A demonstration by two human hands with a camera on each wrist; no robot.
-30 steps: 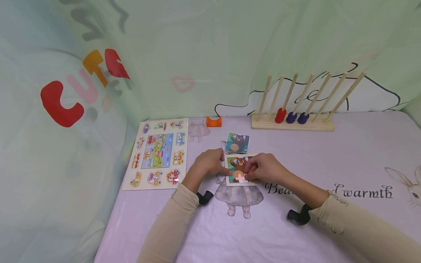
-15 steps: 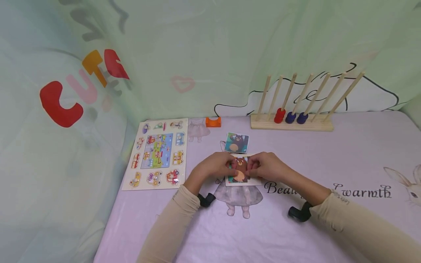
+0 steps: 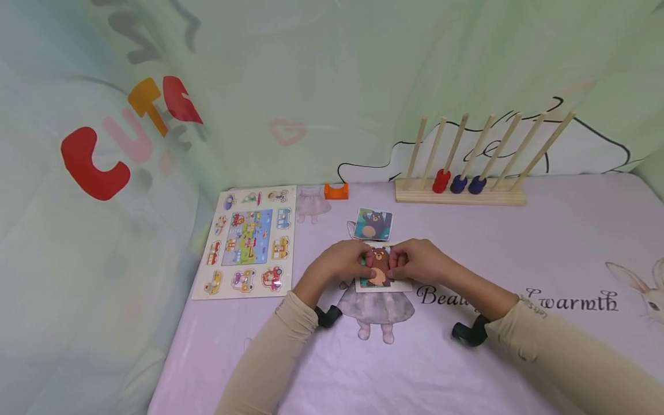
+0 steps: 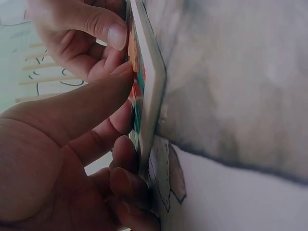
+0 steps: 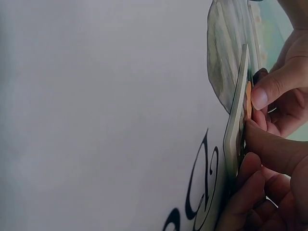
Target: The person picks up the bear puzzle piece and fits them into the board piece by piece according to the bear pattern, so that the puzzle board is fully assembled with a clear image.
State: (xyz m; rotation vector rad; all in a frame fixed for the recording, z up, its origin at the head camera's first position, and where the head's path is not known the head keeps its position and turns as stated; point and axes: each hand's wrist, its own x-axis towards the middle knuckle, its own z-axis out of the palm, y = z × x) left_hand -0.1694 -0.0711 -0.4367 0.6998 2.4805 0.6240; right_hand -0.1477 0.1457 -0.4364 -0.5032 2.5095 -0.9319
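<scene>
A small bear jigsaw puzzle point(image 3: 381, 257) in a pale tray point(image 3: 377, 290) lies between both hands in the head view. An orange-bellied puzzle piece point(image 5: 249, 96) stands slightly proud of the tray in the right wrist view. My left hand point(image 3: 339, 260) has its thumb and bent fingers at this piece, with other fingers by the tray's left edge. From the other side, the thumb and fingers of my right hand point(image 3: 419, 261) pinch at the piece too. The fingertips partly cover the picture. Just behind the tray lies a matching bear picture card point(image 3: 373, 225).
A vehicle peg puzzle point(image 3: 248, 245) lies at the left. Behind it to the right sits an orange block point(image 3: 336, 192). At the back right stands a wooden peg rack point(image 3: 460, 197) with red and blue beads and tall upright rods.
The pale cross-shaped gap low in the bear picture has become covered by the orange-bellied piece. My left hand has moved right over the picture; the right hand's fingers have shifted slightly up.
</scene>
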